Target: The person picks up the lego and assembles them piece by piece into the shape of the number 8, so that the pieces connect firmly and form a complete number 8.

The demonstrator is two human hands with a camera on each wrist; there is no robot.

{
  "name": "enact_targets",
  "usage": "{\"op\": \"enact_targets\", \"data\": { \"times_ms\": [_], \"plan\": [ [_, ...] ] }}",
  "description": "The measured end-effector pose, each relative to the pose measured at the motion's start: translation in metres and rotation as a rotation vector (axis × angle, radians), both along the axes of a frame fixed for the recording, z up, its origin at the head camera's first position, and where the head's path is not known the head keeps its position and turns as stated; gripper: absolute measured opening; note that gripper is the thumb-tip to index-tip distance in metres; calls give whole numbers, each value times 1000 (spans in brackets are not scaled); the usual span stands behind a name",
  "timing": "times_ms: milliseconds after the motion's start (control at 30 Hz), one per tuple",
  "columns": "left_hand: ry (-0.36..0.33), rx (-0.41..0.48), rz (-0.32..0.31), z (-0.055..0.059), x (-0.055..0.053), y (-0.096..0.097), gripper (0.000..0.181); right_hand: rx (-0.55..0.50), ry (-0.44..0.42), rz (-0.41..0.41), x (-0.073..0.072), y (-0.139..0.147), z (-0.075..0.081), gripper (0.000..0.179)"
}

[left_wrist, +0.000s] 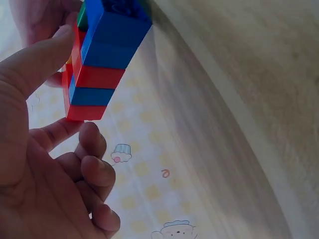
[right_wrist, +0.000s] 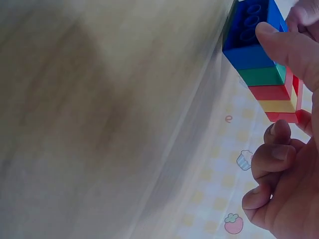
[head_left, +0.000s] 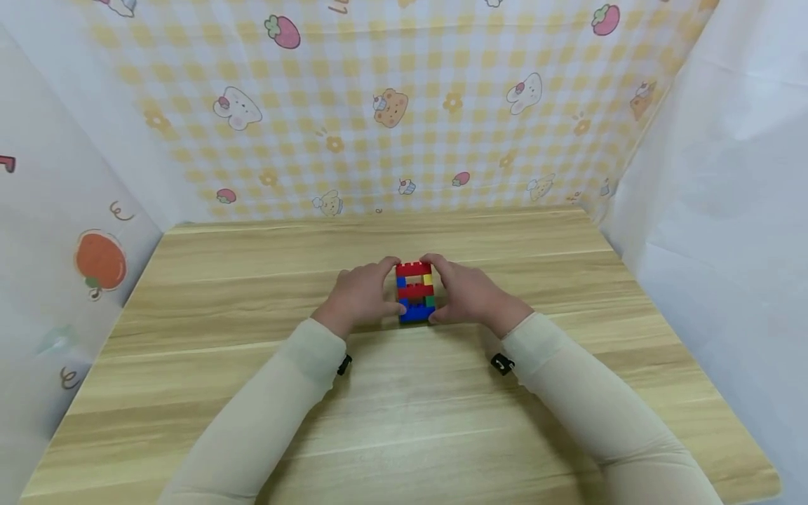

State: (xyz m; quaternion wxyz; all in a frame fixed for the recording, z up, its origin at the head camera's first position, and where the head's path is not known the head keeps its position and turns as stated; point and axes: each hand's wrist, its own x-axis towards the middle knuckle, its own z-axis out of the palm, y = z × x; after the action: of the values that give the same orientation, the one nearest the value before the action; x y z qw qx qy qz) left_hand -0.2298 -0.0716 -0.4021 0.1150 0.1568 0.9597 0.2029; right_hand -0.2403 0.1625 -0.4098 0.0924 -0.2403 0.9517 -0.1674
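A toy-brick frame is between the two hands at the middle of the table in the head view. Long red bricks form its top and middle, and a long blue brick its base. Small blue bricks sit between these on the left, with yellow and green ones on the right. My left hand pinches the left side, thumb at the blue base and index finger at the red top. On the right side my right hand holds it the same way. Hollow brick undersides show in the right wrist view.
The wood-grain table ends at the back against a yellow checked cloth. White sheets hang at the left and right. A black strap end shows below the right wrist.
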Motion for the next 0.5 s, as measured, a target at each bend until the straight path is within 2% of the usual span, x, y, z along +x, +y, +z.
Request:
{"op": "enact_targets", "data": {
  "times_ms": [233,500],
  "plan": [
    [21,-69,7,-4,7,4,109,-17,-35,15,-2,2,0,108],
    [-42,-77,10,-3,12,4,113,-60,-132,25,-3,2,1,106]
  ]
}}
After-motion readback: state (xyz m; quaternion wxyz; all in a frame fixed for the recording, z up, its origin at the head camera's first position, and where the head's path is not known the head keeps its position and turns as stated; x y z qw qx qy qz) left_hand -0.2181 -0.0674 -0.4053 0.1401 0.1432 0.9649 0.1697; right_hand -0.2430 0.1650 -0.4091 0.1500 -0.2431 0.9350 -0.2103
